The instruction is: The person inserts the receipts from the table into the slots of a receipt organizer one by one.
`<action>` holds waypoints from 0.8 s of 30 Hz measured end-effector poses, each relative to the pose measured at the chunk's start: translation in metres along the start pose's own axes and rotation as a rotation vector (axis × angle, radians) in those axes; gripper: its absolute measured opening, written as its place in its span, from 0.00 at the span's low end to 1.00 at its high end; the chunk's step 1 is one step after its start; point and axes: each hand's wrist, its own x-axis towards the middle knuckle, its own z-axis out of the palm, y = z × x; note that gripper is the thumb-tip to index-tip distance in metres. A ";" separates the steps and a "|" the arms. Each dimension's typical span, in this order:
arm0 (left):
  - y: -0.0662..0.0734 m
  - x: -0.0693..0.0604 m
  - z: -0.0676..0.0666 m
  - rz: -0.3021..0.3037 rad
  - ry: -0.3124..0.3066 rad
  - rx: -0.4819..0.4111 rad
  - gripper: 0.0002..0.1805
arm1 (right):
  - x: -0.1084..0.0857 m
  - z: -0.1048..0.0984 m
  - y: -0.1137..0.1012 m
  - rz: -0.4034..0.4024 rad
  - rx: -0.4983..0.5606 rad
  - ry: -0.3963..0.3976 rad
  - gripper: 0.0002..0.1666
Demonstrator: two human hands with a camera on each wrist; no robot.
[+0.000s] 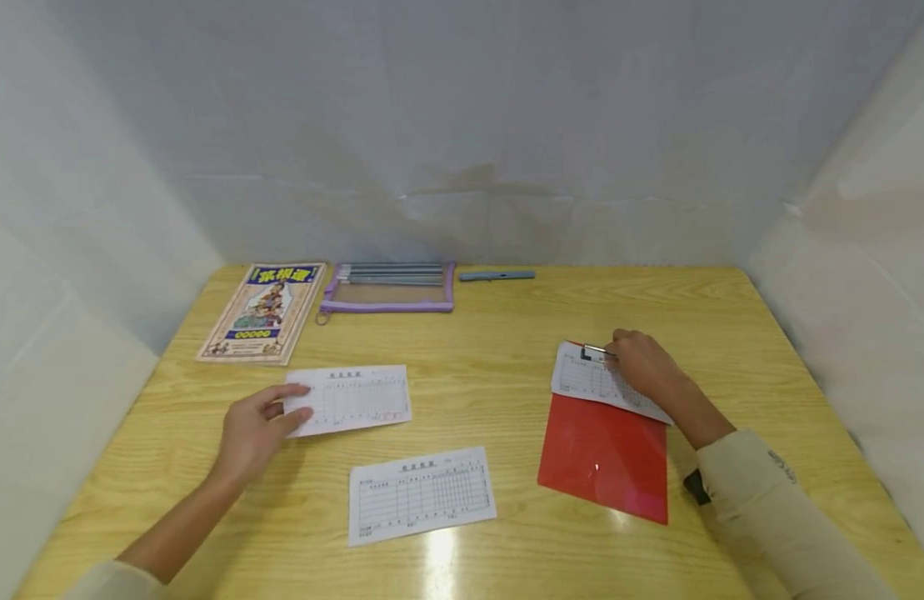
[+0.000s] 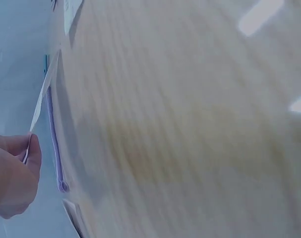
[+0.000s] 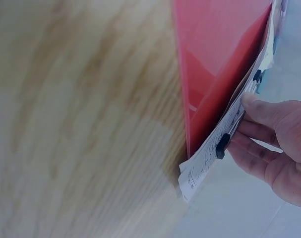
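Observation:
The left hand (image 1: 253,429) pinches the left edge of a printed paper slip (image 1: 360,400); in the left wrist view that slip (image 2: 43,94) is seen nearly edge-on, off the table, between thumb and fingers (image 2: 33,151). At the right, the right hand (image 1: 645,365) grips the metal clip at the top of a red clipboard (image 1: 604,454). Printed slips (image 1: 581,379) lie across the board's upper part. The right wrist view shows the hand (image 3: 274,144) with its thumb on the slips (image 3: 202,166) by the clip's black end (image 3: 222,146), above the red board (image 3: 210,64).
Another printed slip (image 1: 422,496) lies at the front middle of the wooden table (image 1: 462,350). Along the back are a booklet (image 1: 265,312), a purple-edged mesh pouch (image 1: 390,293) holding several pens or pencils, and a blue pen (image 1: 497,275). A black object (image 1: 696,487) shows beside the right sleeve.

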 end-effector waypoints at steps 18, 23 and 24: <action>0.069 0.031 0.074 0.094 -0.156 -0.229 0.18 | 0.002 0.003 -0.001 0.012 0.002 -0.013 0.07; 0.089 0.036 0.099 0.118 -0.213 -0.269 0.17 | 0.001 0.003 -0.001 0.012 -0.005 -0.018 0.07; 0.093 0.036 0.104 0.124 -0.224 -0.269 0.16 | 0.001 0.003 -0.001 0.008 -0.006 -0.016 0.07</action>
